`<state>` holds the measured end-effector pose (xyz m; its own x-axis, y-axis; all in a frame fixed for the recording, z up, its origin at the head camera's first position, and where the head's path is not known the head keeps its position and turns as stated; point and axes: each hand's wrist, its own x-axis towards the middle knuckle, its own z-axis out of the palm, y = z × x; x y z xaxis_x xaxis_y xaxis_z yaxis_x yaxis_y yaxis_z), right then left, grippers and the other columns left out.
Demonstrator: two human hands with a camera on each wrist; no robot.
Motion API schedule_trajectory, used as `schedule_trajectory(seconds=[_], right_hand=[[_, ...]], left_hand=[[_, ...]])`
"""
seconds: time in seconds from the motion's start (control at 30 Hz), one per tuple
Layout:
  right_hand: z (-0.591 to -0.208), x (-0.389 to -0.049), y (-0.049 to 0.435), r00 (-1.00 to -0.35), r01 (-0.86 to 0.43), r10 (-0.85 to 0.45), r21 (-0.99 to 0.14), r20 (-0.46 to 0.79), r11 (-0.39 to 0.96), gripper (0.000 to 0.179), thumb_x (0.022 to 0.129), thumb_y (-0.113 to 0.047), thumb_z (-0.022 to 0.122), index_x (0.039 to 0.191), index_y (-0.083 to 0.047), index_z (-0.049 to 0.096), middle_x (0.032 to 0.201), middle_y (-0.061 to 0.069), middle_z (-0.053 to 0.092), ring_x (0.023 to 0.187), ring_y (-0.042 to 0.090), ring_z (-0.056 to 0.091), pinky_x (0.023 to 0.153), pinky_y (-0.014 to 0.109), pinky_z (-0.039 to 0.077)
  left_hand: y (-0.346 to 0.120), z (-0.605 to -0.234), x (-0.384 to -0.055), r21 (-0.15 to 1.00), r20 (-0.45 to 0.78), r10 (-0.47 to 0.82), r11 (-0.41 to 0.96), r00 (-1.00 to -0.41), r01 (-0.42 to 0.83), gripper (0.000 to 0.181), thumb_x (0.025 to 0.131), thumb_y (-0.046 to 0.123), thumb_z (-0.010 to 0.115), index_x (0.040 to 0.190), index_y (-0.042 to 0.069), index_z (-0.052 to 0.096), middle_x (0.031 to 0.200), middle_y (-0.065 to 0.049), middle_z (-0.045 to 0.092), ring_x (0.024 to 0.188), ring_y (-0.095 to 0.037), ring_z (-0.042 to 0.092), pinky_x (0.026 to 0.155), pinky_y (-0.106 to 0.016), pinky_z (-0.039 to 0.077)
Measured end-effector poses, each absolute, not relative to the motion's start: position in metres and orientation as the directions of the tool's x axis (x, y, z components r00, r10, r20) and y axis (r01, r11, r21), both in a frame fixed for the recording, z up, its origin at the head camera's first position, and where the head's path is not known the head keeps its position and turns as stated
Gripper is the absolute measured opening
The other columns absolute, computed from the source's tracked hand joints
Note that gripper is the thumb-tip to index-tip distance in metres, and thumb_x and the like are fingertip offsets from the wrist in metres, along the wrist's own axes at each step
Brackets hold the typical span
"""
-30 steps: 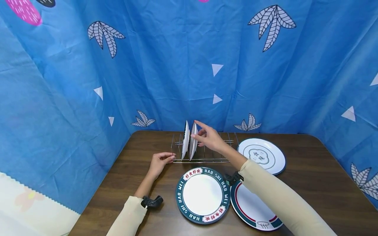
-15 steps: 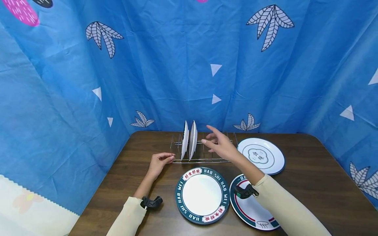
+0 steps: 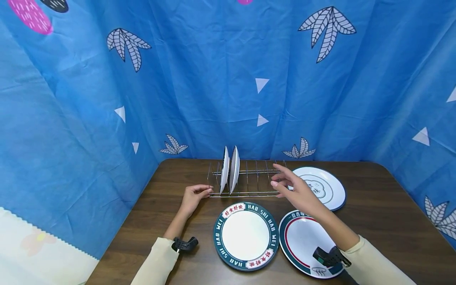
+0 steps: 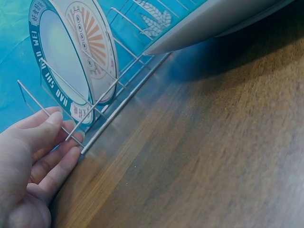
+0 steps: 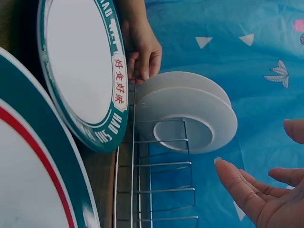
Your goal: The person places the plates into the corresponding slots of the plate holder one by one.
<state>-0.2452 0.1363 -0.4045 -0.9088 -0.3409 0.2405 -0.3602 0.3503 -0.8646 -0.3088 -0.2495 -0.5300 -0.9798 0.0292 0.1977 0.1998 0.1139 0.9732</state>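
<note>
The right hand (image 3: 298, 193), fingers spread and holding nothing, has moved off the two upright plates (image 3: 234, 170) toward the right, so both stand unaided left of middle in the rack (image 3: 249, 192), whose left end the left hand (image 3: 193, 196) pinches.

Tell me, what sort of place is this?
Perhaps a small corner set up for filming: patterned blue cloth hangs behind a brown table, where a wire rack holds two plates on edge.
</note>
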Motion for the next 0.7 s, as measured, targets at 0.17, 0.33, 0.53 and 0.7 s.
schedule_trajectory(seconds=[0.17, 0.33, 0.53, 0.7], right_hand=[[-0.400, -0.233, 0.155, -0.914, -0.363, -0.321, -0.852, 0.247, 0.378, 0.066, 0.102, -0.029, 0.064, 0.159, -0.017, 0.033, 0.133, 0.019, 0.059, 0.100, 0.025, 0.071, 0.081, 0.034, 0.063], [-0.401, -0.223, 0.174, -0.921, -0.363, -0.289, -0.848, 0.262, 0.386, 0.064, 0.102, -0.022, 0.064, 0.158, -0.015, 0.034, 0.132, 0.022, 0.060, 0.103, 0.030, 0.070, 0.076, 0.030, 0.063], [-0.408, -0.207, 0.195, -0.931, -0.357, -0.235, -0.826, 0.279, 0.437, 0.060, 0.102, -0.020, 0.064, 0.156, -0.014, 0.039, 0.129, 0.019, 0.062, 0.108, 0.029, 0.068, 0.074, 0.029, 0.063], [-0.414, -0.198, 0.213, -0.937, -0.345, -0.208, -0.821, 0.279, 0.455, 0.060, 0.101, -0.019, 0.065, 0.155, -0.013, 0.040, 0.129, 0.022, 0.062, 0.104, 0.009, 0.068, 0.072, 0.025, 0.063]], left_hand=[[-0.250, -0.531, -0.310, 0.974, 0.199, 0.019, 0.108, -0.980, 0.200, 0.017, 0.091, 0.002, 0.075, 0.106, -0.007, 0.076, 0.109, -0.025, 0.073, 0.091, -0.018, 0.074, 0.081, -0.032, 0.063], [-0.249, -0.532, -0.311, 0.975, 0.195, 0.024, 0.103, -0.981, 0.196, 0.017, 0.091, 0.001, 0.074, 0.106, -0.007, 0.075, 0.111, -0.026, 0.072, 0.094, -0.021, 0.074, 0.082, -0.034, 0.062], [-0.249, -0.533, -0.313, 0.978, 0.161, 0.038, 0.126, -0.986, 0.165, 0.017, 0.093, -0.002, 0.071, 0.109, -0.007, 0.074, 0.114, -0.027, 0.071, 0.100, -0.029, 0.072, 0.084, -0.033, 0.062], [-0.247, -0.520, -0.307, 0.979, 0.154, 0.049, 0.126, -0.987, 0.159, 0.016, 0.093, -0.004, 0.070, 0.107, -0.008, 0.074, 0.113, -0.028, 0.071, 0.099, -0.032, 0.073, 0.085, -0.037, 0.062]])
